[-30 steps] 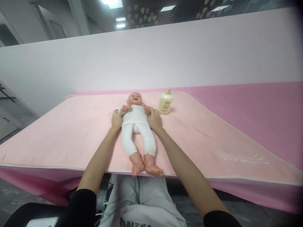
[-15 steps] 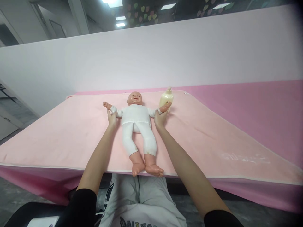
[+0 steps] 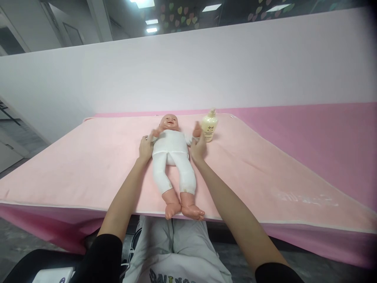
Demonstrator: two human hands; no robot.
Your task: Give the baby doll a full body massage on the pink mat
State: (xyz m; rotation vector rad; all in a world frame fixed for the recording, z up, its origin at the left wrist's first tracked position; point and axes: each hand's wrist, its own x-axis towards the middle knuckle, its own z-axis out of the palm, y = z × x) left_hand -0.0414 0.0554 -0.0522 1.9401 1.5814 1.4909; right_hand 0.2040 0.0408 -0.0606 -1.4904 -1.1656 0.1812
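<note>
A baby doll [image 3: 170,142] in a white cloth suit lies on its back on the pink towel [image 3: 97,169], head away from me and bare feet at the near edge. My left hand [image 3: 145,148] is closed round the doll's arm on the left, which is bent in toward its chest. On the other side my right hand [image 3: 198,149] grips the doll's second arm near the wrist, with the doll's hand pointing up. Both doll hands are slightly blurred. Just beyond my right hand stands a pale yellow pump bottle [image 3: 209,126].
A white wall panel [image 3: 188,74] rises behind the table, with glass above it. Pink table covering [image 3: 324,145] shows to the right of the towel. At the lower left, a white object [image 3: 53,275] lies on a black surface beside my sleeve.
Both doll arms, spread outward before, have been folded inward and up by my hands. My left hand has moved right, toward the doll's body. The bottle's front is now less covered.
</note>
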